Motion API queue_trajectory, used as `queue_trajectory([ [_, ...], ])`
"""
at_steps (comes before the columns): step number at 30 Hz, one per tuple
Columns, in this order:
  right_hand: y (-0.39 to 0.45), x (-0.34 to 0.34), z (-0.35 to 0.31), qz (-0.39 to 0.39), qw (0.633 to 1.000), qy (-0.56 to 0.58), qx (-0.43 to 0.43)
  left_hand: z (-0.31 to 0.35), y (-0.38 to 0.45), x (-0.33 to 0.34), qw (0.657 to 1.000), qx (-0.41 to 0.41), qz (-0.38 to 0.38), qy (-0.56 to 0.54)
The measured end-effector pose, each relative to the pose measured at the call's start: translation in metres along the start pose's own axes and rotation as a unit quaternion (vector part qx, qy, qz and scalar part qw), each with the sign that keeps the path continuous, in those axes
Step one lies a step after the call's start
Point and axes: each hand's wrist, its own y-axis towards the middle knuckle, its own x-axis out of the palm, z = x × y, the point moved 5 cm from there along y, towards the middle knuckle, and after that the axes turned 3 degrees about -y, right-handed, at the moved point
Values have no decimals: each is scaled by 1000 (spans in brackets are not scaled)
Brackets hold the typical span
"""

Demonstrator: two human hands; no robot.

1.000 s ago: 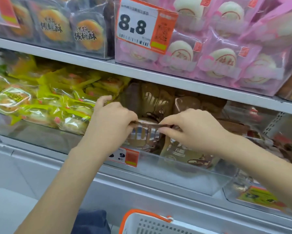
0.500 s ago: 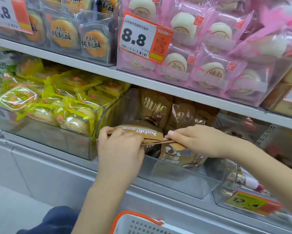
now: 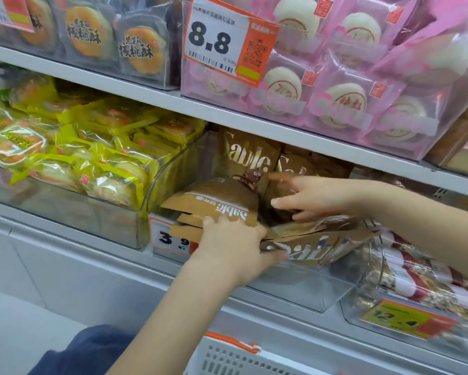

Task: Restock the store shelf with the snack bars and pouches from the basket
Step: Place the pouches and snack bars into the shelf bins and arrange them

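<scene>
On the store shelf (image 3: 254, 123), our left hand (image 3: 235, 247) grips the brown pouches (image 3: 216, 209) lying flat, long axis sideways, mid-frame over the clear bin (image 3: 295, 288); our right hand (image 3: 316, 198), fingers spread, holds nothing and is nearer the standing pouches (image 3: 243, 155).

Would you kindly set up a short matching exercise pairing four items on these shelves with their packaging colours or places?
Things:
1. Sable pouches
2. round white cakes
3. basket
4. pastries left of the brown bin

Descriptions:
A. pink wrappers
B. yellow wrappers
C. brown, held by the left hand
D. white with orange trim, below the shelves

Pairs: 1-C, 2-A, 3-D, 4-B
</scene>
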Motion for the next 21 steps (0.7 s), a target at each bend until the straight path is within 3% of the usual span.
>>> queue_trajectory([
  [2, 23, -14, -3, 143, 986, -84, 19, 2, -1, -4, 1000, 0, 14, -15],
  [4, 43, -27, -3, 213, 972, -90, 43, 3, -2, -8, 1000, 2, 23, -21],
  [9, 90, -39, 5, 205, 972, 117, 5, 3, -5, -12, 999, 20, 43, 5],
  [12, 125, -30, 11, 208, 936, 282, 25, 3, -6, -10, 998, 20, 56, 19],
  [15, 145, -29, 12, 280, 918, 278, 38, 0, -3, -7, 998, 11, 63, 19],
  [18, 152, -28, 12, 286, 904, 316, 14, -2, -1, -5, 998, 12, 60, 23],
  [20, 148, -25, 11, 279, 923, 264, 6, -2, -3, -3, 998, 14, 55, 27],
  [21, 142, -25, 10, 283, 942, 182, -5, -2, -3, -2, 998, 15, 56, 27],
])
